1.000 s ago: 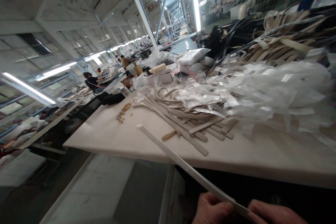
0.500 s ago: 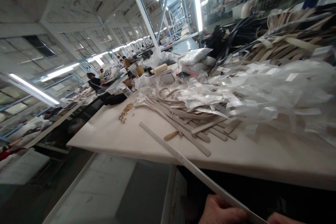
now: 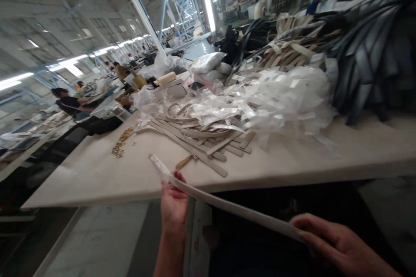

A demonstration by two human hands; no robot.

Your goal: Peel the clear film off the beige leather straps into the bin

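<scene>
A long pale strap (image 3: pixel 234 208), with a shiny look like clear plastic around it, stretches between my two hands in front of the table edge. Near its far left end, my left hand (image 3: pixel 174 197) is closed around it, palm turned up. The strap's tip sticks out past that hand over the table. At the right end, my right hand (image 3: pixel 325 236) pinches the strap between thumb and fingers. Just beyond my left hand a small tan tassel-like piece (image 3: pixel 184 162) lies on the table. Behind it is a pile of beige straps (image 3: pixel 208 160).
The cloth-covered table (image 3: pixel 292 164) bears a heap of clear plastic sleeves (image 3: pixel 286 95) and small gold metal fittings (image 3: pixel 122 140). Dark straps (image 3: pixel 364 60) hang at the right. A co-worker (image 3: pixel 71 104) sits at the far left beyond the table.
My left hand has moved out along the strap toward its far end. My right hand has come further into view, holding the other end. The camera view has turned right.
</scene>
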